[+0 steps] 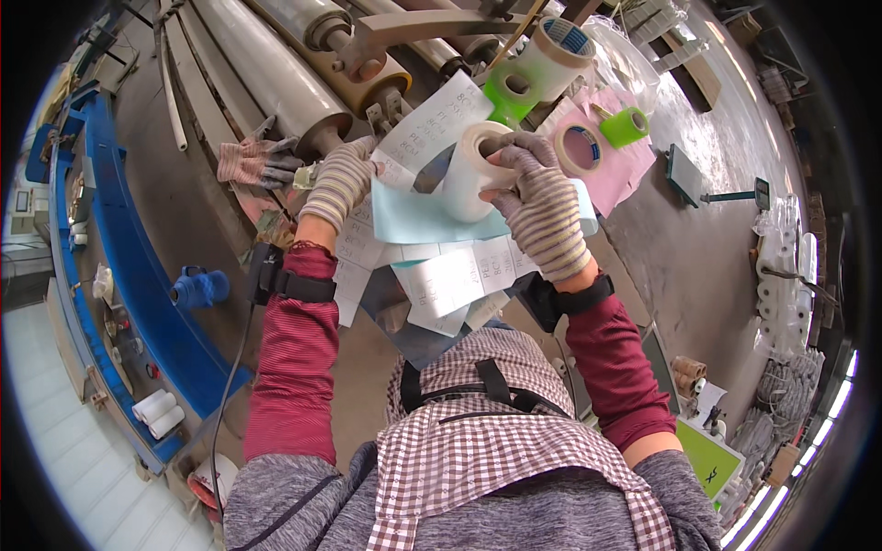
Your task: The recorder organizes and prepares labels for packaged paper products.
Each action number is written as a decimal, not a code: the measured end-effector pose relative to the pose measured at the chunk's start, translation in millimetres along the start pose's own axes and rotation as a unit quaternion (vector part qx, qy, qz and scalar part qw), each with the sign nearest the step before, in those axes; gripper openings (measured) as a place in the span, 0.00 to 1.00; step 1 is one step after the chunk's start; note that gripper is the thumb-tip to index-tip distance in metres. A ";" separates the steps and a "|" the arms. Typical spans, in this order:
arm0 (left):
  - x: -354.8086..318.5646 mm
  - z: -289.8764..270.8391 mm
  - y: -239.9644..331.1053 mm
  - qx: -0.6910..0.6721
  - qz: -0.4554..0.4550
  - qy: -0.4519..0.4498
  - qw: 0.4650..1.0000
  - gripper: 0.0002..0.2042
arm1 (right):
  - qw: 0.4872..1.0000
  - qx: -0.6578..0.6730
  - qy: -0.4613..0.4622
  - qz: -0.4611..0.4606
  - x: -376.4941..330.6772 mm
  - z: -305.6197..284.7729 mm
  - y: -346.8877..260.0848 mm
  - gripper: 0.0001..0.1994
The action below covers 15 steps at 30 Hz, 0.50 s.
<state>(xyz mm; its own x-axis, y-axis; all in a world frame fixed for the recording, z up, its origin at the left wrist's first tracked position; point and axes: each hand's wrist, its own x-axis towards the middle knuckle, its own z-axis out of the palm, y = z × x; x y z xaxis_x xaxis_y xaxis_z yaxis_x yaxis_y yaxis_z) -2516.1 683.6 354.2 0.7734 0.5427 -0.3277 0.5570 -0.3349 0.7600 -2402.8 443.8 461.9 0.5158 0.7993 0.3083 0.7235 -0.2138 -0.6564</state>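
The white tape roll (476,168) is held up in front of the chest, above the workbench (680,248), and is gripped by the right hand (542,207), whose gloved fingers are clamped around its rim and core. The left hand (342,179), also gloved, is closed on the edge of a light blue sheet (418,219) and the printed white labels (432,124) lying over it; whether a loose tape end is pinched there cannot be told. No strip is seen drawn off the roll, so taping appears barely begun, with pulling, sticking and cutting judged left to do. More printed labels (455,275) hang below the blue sheet. Toward the far edge of the workbench a green tape dispenser (537,69) and further rolls on pink paper (616,174) are seen.
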 end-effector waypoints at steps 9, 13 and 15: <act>21.0 5.3 -20.7 0.016 -0.001 -0.064 0.998 0.17 | 0.996 -0.031 0.084 -0.026 49.4 11.8 -2.4 0.20; 22.6 10.4 -18.7 0.032 0.001 -0.046 0.998 0.19 | 0.993 -0.077 0.078 -0.048 65.5 33.9 10.3 0.21; 3.1 -0.3 7.9 0.062 0.032 -0.037 0.997 0.22 | 0.995 -0.084 0.028 -0.036 73.0 31.9 13.3 0.22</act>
<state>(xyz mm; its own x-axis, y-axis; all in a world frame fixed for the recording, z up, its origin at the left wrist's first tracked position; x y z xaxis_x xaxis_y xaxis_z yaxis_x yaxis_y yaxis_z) -2509.4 682.9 359.4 0.8264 0.4601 -0.3246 0.5351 -0.4621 0.7072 -2370.1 517.3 453.8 0.4808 0.7846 0.3914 0.8240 -0.2517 -0.5077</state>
